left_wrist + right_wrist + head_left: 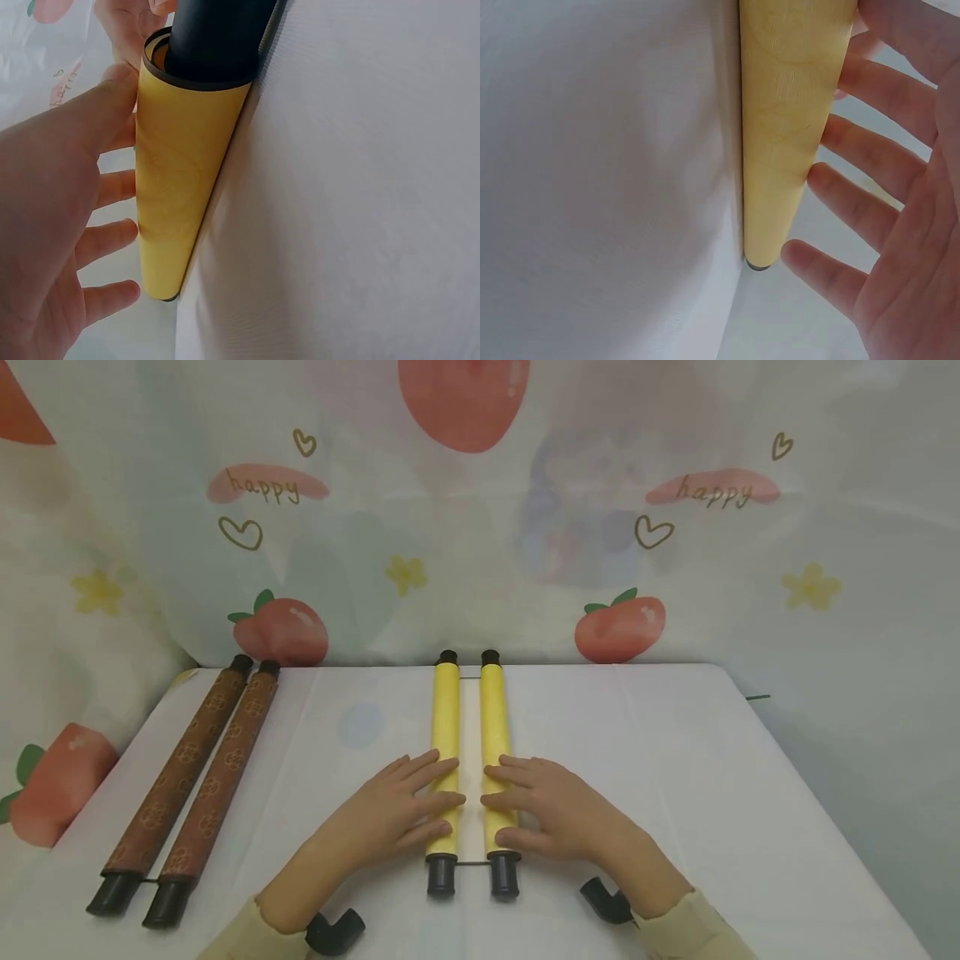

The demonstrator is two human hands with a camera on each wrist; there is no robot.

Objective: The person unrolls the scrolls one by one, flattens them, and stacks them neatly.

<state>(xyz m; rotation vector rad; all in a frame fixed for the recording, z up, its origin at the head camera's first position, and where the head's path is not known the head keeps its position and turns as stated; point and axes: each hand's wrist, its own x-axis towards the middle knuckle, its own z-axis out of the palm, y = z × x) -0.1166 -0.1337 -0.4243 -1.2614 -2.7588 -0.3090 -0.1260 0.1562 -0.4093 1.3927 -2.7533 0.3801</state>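
Head view: yellow paper scroll with two black-capped rollers [471, 760] lies mid-table on the white tablecloth [675, 777], a narrow white strip showing between the rolls. Left hand [405, 806] and right hand [551, 806] rest flat on it, fingers straight. Brown patterned scroll [191, 785] lies well apart, far left.

Left wrist view: smooth yellow roll [176, 187], matte black cap; fingers [112, 187] extended against it.

Right wrist view: fingers [855, 150] spread, touching the roll [784, 127].

yellow rolls [446, 752]: 2 | brown patterned rolls [180, 777]: 2 | hands [401, 806]: 2 | table [675, 760]: 1
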